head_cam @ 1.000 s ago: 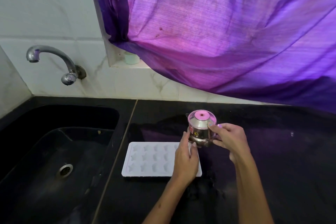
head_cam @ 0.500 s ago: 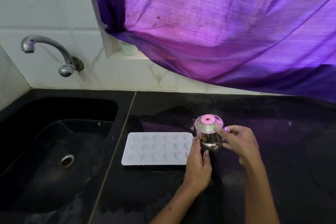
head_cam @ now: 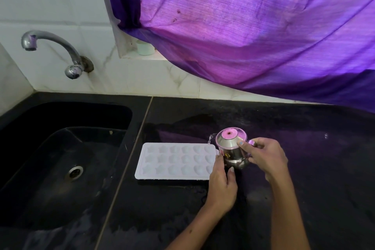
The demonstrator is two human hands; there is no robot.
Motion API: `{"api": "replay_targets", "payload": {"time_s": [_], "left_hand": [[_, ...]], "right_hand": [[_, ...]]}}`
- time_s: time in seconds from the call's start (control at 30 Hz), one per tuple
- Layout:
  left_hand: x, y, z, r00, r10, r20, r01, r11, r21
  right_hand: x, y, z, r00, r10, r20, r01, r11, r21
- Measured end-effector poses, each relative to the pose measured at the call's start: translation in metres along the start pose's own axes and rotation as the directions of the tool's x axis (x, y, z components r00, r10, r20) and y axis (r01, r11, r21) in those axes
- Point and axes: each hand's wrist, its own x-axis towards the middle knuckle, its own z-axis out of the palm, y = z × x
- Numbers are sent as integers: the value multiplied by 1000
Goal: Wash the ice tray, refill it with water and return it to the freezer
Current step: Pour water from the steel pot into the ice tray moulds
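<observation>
From the head camera, a white ice tray [head_cam: 175, 161] lies flat on the black table [head_cam: 304, 168], just right of the dark sink [head_cam: 60, 158], its long side running left to right. At the tray's right end a small steel jug [head_cam: 233, 152] is held above the table, tilted toward the tray, with a thin thread of water at its spout over the tray's far right corner. The right hand [head_cam: 265, 156] grips the jug from the right, fingers [head_cam: 243, 144] curled around it with one fingertip on the lid. The left hand [head_cam: 222, 186] steadies the jug's lower left side with its fingers fairly straight against it, covering the tray's near right corner. A metal tap [head_cam: 52, 46] juts from the white wall above the sink. A purple curtain [head_cam: 243, 26] hangs across the far right, and a small pale cup [head_cam: 145, 48] sits on the ledge beneath it.
</observation>
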Motion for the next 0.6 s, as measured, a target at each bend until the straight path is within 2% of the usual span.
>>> {"api": "replay_targets", "payload": {"time_s": [0.37, 0.6], "left_hand": [[2, -2, 1, 1000, -12, -4, 12, 1000, -8], [0, 1, -7, 1000, 1, -13, -1, 1000, -3]], "right_hand": [[-4, -3, 0, 1000, 4, -12, -4, 1000, 14], [-6, -4, -2, 1000, 9, -8, -8, 994, 113]]}}
